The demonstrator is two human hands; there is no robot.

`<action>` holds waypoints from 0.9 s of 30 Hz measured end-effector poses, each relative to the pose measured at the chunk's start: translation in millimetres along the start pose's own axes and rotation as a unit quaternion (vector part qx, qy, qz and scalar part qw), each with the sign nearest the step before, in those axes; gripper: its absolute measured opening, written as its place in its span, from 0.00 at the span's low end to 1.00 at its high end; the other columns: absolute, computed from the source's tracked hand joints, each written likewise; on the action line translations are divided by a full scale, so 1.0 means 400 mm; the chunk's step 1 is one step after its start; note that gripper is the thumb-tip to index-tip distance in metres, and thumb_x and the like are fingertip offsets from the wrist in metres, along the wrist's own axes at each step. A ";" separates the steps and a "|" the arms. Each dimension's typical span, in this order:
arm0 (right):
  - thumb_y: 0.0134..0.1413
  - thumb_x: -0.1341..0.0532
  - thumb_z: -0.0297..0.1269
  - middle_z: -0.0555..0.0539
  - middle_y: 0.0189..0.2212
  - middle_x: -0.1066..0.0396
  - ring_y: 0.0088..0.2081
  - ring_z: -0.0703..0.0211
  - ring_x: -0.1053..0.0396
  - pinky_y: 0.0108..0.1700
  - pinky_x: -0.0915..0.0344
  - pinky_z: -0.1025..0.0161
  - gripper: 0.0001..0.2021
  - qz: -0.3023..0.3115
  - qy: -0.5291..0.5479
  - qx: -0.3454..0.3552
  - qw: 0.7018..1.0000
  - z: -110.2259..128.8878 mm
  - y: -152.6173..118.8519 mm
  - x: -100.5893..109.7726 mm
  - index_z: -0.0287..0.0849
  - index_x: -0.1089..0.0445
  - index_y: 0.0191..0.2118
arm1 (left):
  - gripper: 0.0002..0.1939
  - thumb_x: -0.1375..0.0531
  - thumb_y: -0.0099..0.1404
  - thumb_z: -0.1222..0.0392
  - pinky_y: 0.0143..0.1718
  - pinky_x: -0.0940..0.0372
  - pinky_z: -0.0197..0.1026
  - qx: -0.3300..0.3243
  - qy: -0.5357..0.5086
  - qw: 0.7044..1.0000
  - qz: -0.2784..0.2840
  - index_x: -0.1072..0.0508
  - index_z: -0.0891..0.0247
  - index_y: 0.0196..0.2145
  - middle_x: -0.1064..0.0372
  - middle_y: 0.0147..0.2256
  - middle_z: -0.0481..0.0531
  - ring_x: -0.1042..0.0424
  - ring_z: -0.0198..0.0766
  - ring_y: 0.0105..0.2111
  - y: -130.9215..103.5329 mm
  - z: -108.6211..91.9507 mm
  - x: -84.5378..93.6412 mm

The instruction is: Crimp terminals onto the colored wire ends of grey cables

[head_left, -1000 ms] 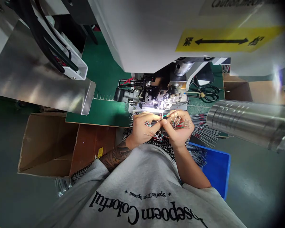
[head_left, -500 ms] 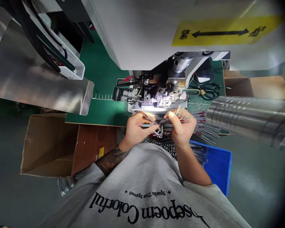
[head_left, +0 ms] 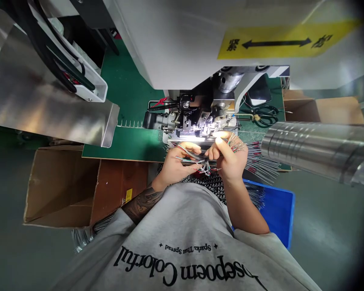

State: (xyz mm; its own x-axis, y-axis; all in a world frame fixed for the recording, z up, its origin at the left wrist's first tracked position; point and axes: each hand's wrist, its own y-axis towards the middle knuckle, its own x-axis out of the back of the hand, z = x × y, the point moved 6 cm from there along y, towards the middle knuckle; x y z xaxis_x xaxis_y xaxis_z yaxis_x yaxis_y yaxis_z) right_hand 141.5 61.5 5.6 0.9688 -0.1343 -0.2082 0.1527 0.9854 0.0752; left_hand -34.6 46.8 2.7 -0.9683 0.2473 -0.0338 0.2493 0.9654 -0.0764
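Nearer the crimping machine (head_left: 204, 117), the right hand (head_left: 232, 163) grips splayed wire ends (head_left: 238, 144), while the left hand (head_left: 170, 166) curls around grey cables (head_left: 190, 161) lying, apparently, crosswise before it.

This is probably a workshop (machine (head_left: 166, 48), cartons (head_left: 117, 182)).

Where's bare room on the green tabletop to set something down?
Bare green tabletop lies between the metal sheet and machine, on both sides of the spiked strip. Crowded: the machine's front, with left hand, right hand and wires.
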 end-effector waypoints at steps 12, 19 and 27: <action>0.59 0.24 0.56 0.58 0.18 0.35 0.20 0.59 0.36 0.31 0.24 0.51 0.17 -0.018 -0.049 -0.002 0.999 0.015 0.010 0.015 0.50 0.24 0.35 | 0.16 0.22 0.64 0.48 0.41 0.23 0.44 -0.018 -0.031 0.998 -0.060 0.15 0.64 0.31 0.14 0.35 0.57 0.18 0.41 0.34 0.026 0.008 -0.039; 0.60 0.23 0.54 0.56 0.17 0.35 0.21 0.58 0.38 0.26 0.31 0.54 0.26 0.023 -0.184 0.002 0.983 0.042 0.022 0.011 0.51 0.33 0.20 | 0.19 0.20 0.60 0.46 0.32 0.27 0.41 -0.010 -0.053 0.997 -0.060 0.16 0.64 0.29 0.17 0.30 0.54 0.23 0.37 0.29 0.040 -0.001 -0.057; 0.58 0.21 0.46 0.55 0.17 0.33 0.19 0.59 0.37 0.20 0.37 0.57 0.17 0.044 -0.210 0.013 0.977 0.046 0.038 0.020 0.51 0.25 0.25 | 0.21 0.23 0.64 0.44 0.29 0.34 0.38 -0.002 -0.068 0.994 -0.081 0.23 0.64 0.32 0.22 0.27 0.51 0.29 0.33 0.25 0.032 0.014 -0.047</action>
State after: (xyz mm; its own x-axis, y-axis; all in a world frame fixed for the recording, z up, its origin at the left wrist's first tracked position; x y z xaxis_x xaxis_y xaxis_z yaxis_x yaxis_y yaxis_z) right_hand 155.3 73.5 22.8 0.9722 -0.0852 0.2182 0.0643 0.9928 0.1011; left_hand -13.2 54.2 -3.1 -0.9849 0.0764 -0.1554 0.0907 0.9920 -0.0875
